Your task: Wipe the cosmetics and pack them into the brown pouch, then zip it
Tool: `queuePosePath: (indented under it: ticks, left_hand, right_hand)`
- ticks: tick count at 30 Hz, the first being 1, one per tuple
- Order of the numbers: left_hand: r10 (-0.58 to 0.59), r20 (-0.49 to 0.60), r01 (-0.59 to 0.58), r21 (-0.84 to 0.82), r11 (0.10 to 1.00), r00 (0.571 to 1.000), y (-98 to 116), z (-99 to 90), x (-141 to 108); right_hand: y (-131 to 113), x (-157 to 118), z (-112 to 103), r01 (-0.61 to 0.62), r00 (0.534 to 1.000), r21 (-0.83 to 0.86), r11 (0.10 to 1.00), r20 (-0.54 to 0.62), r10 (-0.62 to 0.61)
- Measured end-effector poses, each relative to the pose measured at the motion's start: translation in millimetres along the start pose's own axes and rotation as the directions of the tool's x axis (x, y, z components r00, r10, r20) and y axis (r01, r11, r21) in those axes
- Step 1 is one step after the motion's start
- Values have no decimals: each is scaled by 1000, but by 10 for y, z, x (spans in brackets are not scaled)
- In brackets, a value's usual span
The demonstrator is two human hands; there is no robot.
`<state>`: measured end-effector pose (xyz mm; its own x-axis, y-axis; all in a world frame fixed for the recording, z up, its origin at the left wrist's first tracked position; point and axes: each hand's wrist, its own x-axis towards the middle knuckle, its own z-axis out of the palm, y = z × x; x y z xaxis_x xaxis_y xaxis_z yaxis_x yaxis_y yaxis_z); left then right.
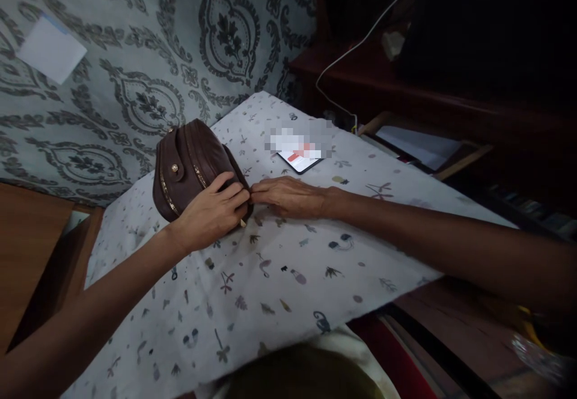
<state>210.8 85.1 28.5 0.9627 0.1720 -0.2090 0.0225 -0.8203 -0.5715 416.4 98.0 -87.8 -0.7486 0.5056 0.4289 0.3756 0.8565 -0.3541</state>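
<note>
A dark brown leather handbag [187, 155] with gold-coloured zippers and a strap tab with a round stud lies on the patterned white cloth, left of centre. My left hand [219, 205] is closed over its near right side, fingers bent against the leather. My right hand [288, 197] comes in from the right, its fingertips pinched together at the handbag's right end, touching or nearly touching the left fingertips. What those right fingers pinch is hidden. A small gold zipper pull [243, 223] hangs just below the left fingers.
A phone [300, 163] with a lit, partly blurred screen lies beyond my right hand on the white printed cloth [279, 303]. Behind is a wall with damask-patterned covering [148, 80] and a pale paper [51, 48]. A white cable [342, 56] hangs by dark furniture at right.
</note>
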Motion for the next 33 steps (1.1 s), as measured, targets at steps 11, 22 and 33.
queuePosePath:
  ticks: [11,22,33]
  left_hand:
    - [-629,-199,637,-25,770,752,1005,236,-337]
    - [-848,-132,791,-311,527,513,1117,361,-256]
    - [-854,-4,781,-402,477,520,1051,360,-302]
  right_hand:
    - [-41,107,158,-74,987,120,990,-136,90]
    - [-50,133,185,-77,986,116,990,-139,93]
    - [27,138,150,12,991,266,964,-133,24]
